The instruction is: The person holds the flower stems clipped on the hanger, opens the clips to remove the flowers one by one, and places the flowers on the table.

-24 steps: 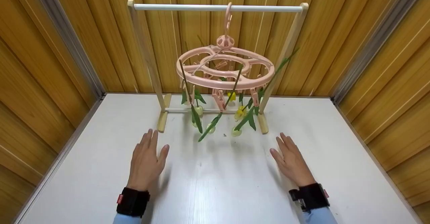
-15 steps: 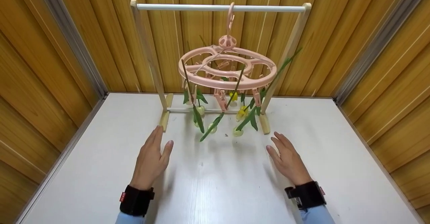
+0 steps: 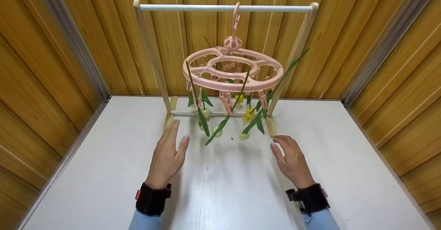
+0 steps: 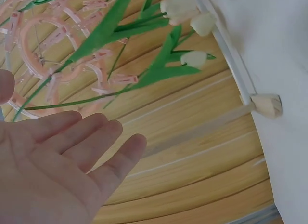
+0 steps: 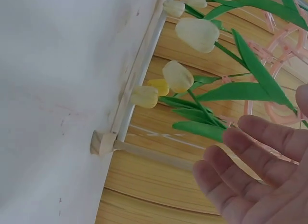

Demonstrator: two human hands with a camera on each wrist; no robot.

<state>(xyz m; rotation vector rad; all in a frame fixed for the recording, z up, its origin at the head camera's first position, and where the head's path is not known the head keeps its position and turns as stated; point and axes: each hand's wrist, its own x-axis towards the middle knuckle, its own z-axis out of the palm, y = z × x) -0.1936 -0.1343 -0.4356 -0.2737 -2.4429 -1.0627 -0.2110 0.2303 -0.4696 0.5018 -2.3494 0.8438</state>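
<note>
My left hand reaches over the table near the rack's left foot, fingers extended and thumb apart, with nothing in it. Opposite it, my right hand is by the rack's right foot, its fingers slightly bent and holding nothing. Between and beyond the hands hangs a pink round clip hanger, hooked over the white bar of a wooden rack. Clothespins on it hold several tulips head down. White tulips and yellow tulips show, with long green leaves.
The white table reaches to a wood-panelled wall behind the rack. Similar panels stand at both sides, with grey metal strips in the corners. Small dark specks lie on the tabletop below the flowers.
Both hands have moved inward and forward toward the rack, the left one farther. The right fingers have bent a little more. The hanger and flowers keep their place on the rack.
</note>
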